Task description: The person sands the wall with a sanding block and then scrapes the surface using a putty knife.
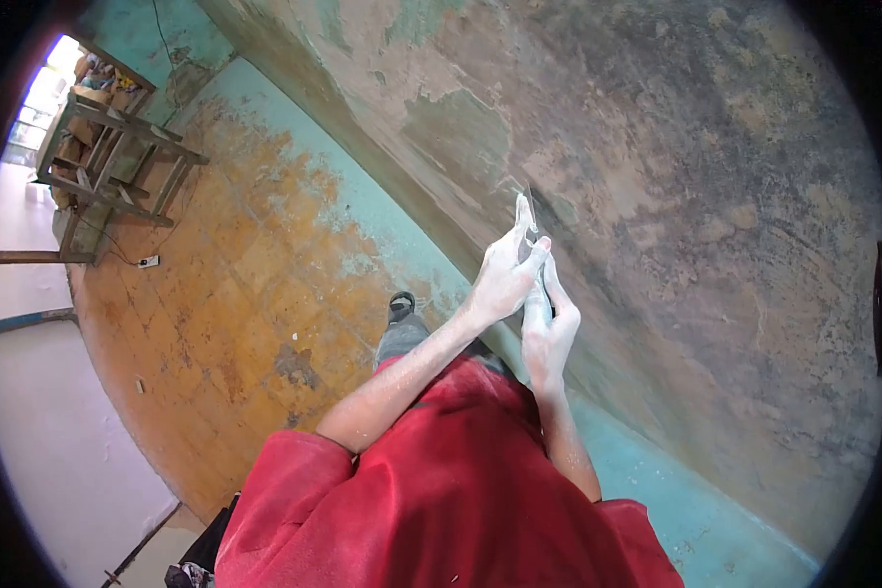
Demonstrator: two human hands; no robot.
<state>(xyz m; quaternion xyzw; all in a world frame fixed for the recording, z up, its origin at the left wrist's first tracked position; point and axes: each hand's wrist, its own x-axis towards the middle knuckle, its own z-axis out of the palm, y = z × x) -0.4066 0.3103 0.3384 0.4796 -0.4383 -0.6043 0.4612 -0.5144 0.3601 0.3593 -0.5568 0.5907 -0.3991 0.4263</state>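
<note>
I watched through the head camera as the person's white-coated left hand [503, 279] and white-coated right hand [550, 333] met just in front of the mottled grey-brown plaster wall [696, 245]. The left hand's fingers ran stretched toward the wall, thumb against the other hand; the right hand's fingers were bent inward — I could not tell how firmly either one gripped. Between them I made out a thin, dark-edged sliver of something [533, 233], mostly hidden, its upper end close to the wall; whether it touched, I could not say.

I judged it light and fairly stiff, likely slippery under that white coating, so the lower end between the palms looked the surest place to hold it, with fingers kept back from the thin edge. How fragile it was stayed unclear.

At the far left, above the worn orange-tan tiled floor [255, 294], a rough brown wooden frame [147, 131] stood beside piled brown bundles [118, 98] — perhaps bags, but too small for me to read their contents
</note>
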